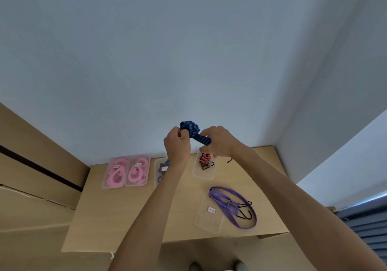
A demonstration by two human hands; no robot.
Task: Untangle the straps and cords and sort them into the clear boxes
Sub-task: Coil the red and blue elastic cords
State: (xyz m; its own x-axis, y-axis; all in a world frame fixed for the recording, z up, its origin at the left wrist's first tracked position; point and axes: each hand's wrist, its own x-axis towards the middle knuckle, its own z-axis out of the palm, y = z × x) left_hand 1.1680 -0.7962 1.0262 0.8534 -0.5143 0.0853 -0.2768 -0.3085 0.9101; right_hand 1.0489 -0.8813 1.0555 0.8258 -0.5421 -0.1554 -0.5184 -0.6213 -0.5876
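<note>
I hold a knotted blue striped strap [193, 132] up in front of the wall, above the table. My left hand [177, 145] grips its left end with curled fingers. My right hand [217, 141] pinches the other end. Below on the wooden table [125, 218], a purple strap [232, 207] with black hooks lies partly over a clear box [207, 216] with a label. Another clear box [204, 167] holds a red striped cord. Two clear boxes hold pink cords [115, 172] [137, 171]. A box with black cords [160, 173] sits partly behind my left forearm.
A small dark piece [230, 160] lies on the table near the back right corner. The table stands against a pale wall; wooden panels are at the left, blue slats at the right. My shoes [217, 266] show below the table's front edge.
</note>
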